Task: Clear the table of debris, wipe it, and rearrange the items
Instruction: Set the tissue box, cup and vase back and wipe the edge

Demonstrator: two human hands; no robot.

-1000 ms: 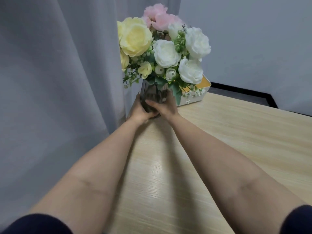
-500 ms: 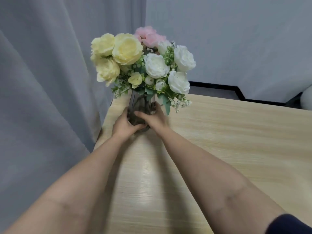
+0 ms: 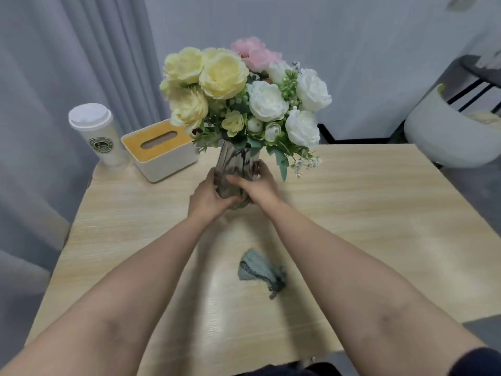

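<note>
Near the middle of the pale wood-grain table (image 3: pixel 379 213), a smoky grey ribbed glass vase (image 3: pixel 235 169) filled with a bouquet of yellow, white and pink artificial flowers (image 3: pixel 241 96) is clasped low on its body from both sides. The left hand (image 3: pixel 207 199) is wrapped round its left flank and the right hand (image 3: pixel 257 185) round its right, fingers curled against the glass. Whether the base rests on the table or is just clear of it cannot be told. The vase is judged rigid, breakable and smooth enough to slip, and top-heavy under the wide spread of blooms, so a two-sided hold low on the body, as seen, is thought the safest, with the vase kept upright. The glass is translucent and dark, flaring slightly toward the rim, where green leaves and small white sprigs spill over. Behind and to the left, a white tissue box with a yellow slotted top (image 3: pixel 160 150) is seen, and beside it a white lidded paper cup with a green round logo (image 3: pixel 97 134) at the table's corner. Nearer the person, a crumpled grey-green cloth (image 3: pixel 260 272) lies between the forearms.
</note>
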